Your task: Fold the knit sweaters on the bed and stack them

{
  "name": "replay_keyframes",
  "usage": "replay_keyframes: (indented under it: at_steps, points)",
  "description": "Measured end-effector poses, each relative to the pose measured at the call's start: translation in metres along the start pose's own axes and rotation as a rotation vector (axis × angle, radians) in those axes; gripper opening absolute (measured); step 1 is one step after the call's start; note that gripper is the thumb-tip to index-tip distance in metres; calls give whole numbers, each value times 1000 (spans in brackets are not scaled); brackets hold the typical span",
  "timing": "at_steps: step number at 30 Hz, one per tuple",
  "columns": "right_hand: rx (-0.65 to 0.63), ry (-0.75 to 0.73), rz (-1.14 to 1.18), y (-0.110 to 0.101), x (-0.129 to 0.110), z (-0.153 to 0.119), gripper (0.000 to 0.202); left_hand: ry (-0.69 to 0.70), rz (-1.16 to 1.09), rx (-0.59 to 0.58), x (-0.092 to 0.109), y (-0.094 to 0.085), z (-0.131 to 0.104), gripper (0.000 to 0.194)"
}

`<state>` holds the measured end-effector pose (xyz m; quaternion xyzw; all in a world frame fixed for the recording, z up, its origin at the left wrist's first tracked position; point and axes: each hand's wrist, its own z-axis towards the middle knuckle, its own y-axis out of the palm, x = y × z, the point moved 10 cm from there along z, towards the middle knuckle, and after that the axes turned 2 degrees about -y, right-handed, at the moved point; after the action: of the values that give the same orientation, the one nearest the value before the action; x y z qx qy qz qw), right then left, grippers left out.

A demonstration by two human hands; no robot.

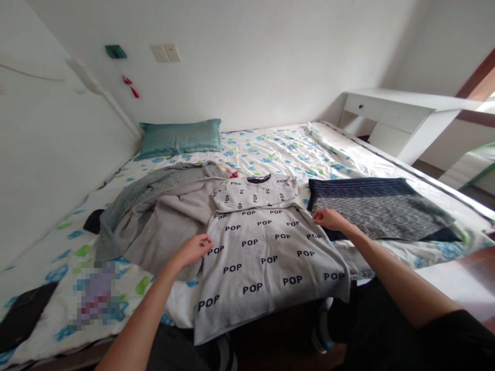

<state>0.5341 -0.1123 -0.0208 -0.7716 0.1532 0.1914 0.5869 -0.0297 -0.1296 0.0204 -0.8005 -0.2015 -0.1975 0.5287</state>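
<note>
A grey sweater printed with "POP" (263, 252) lies flat on the bed, its hem hanging over the near edge and its sleeves folded across the chest. My left hand (195, 248) pinches the sweater's left side edge. Over at the garment's right edge, near the shoulder, my right hand (328, 219) grips the fabric.
A heap of grey garments (162, 216) lies left of the sweater. A folded dark blue and speckled knit (379, 206) lies to the right. A teal pillow (180, 136) rests at the bed's head. The floral sheet (270, 152) covers the bed. A white desk (398, 116) stands at the right wall.
</note>
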Motion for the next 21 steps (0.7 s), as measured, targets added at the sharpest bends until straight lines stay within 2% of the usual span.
replay_keyframes:
  at_steps: [2, 3, 5, 8, 10, 12, 16, 18, 21]
  points:
    - [77, -62, -70, -1, -27, 16, 26, 60, 126, 235, 21, -24, 22, 37]
    - [93, -86, -88, 1, -40, 23, 26, 81, 185, 314, 30, -32, 32, 37]
    - [114, -141, -114, 7, -66, 38, 28, 110, 268, 421, 40, -40, 52, 41]
    - [152, -221, -163, 14, -98, 60, 32, 131, 336, 503, 36, -42, 79, 49]
    - [152, -254, -204, 22, -111, 75, 37, 154, 337, 500, 25, -38, 93, 56]
    - [117, -261, -259, 34, -113, 88, 39, 221, 320, 453, 15, -29, 105, 55]
    - [27, -218, -390, 59, -95, 102, 43, 345, 340, 365, 3, -13, 118, 34]
    - [28, -213, -433, 65, -87, 103, 49, 344, 372, 360, 0, -9, 122, 35]
    - [32, -211, -456, 67, -83, 101, 58, 291, 411, 366, 0, -6, 127, 49]
